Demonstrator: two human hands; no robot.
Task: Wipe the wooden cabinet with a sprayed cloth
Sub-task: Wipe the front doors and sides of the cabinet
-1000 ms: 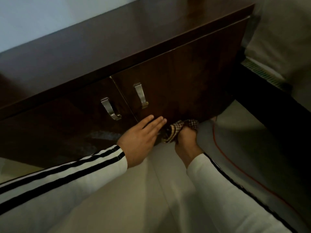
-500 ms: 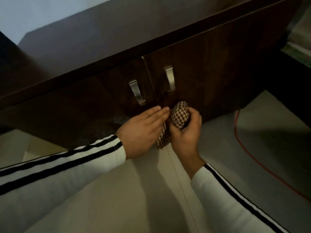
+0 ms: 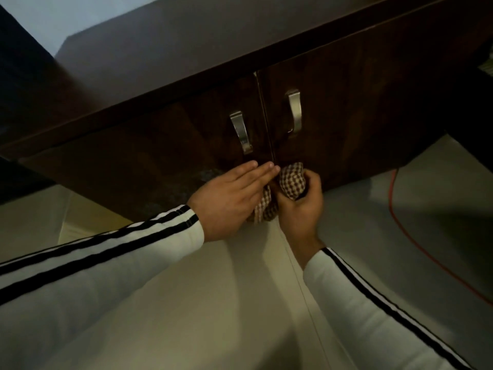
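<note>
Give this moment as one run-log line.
stage: wiping | right hand: grips checked cloth at cabinet lower front | left hand: flat, fingers straight, beside cloth

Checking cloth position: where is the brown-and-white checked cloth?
In the head view's centre, the brown-and-white checked cloth is bunched in the right hand, below the right silver metal handle, beside the left hand.

Cloth (image 3: 292, 181) below cabinet (image 3: 346, 102) handles (image 3: 294, 111)

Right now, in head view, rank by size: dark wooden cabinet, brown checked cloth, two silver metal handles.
1. dark wooden cabinet
2. brown checked cloth, partly hidden
3. left silver handle and right silver handle: alike, unranked
</note>
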